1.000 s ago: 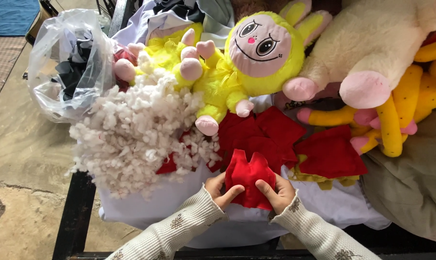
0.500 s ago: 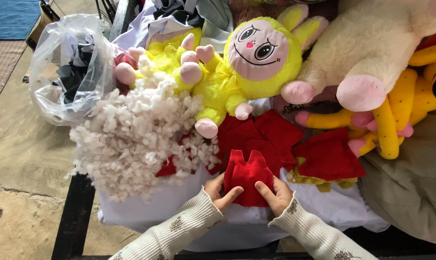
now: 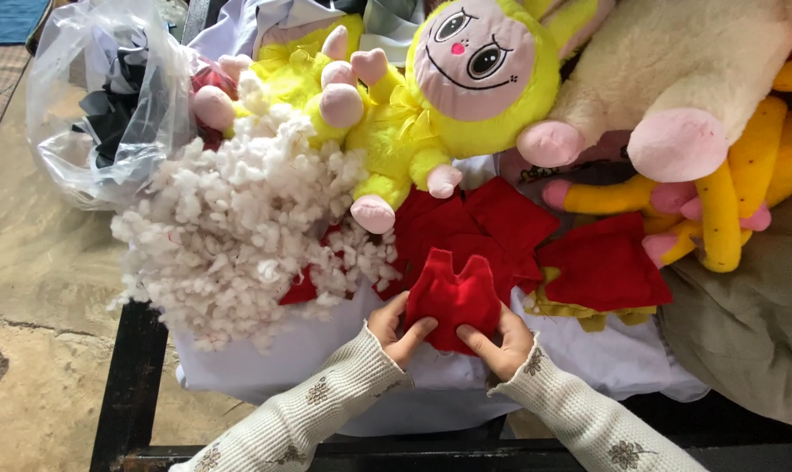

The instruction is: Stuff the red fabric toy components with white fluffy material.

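Sleeves of cream knit with small flower motifs enter from the bottom edge. Left hand (image 3: pixel 398 329) and right hand (image 3: pixel 499 341) both pinch the lower edge of a small red fabric piece (image 3: pixel 453 293), thumbs on top, fingers tucked under. Piece is soft, fleecy, bright red, with two rounded lobes and a notch at its top; it lies flat on the white cloth (image 3: pixel 326 350) covering the desk (image 3: pixel 129 376), near the front edge. Just behind it, more red fabric pieces (image 3: pixel 536 236) in a loose pile. To the left, heap of white stuffing (image 3: pixel 239 218). Further back, yellow plush doll (image 3: pixel 466 87), cream plush toy (image 3: pixel 693 70), clear plastic bag (image 3: pixel 107 105).
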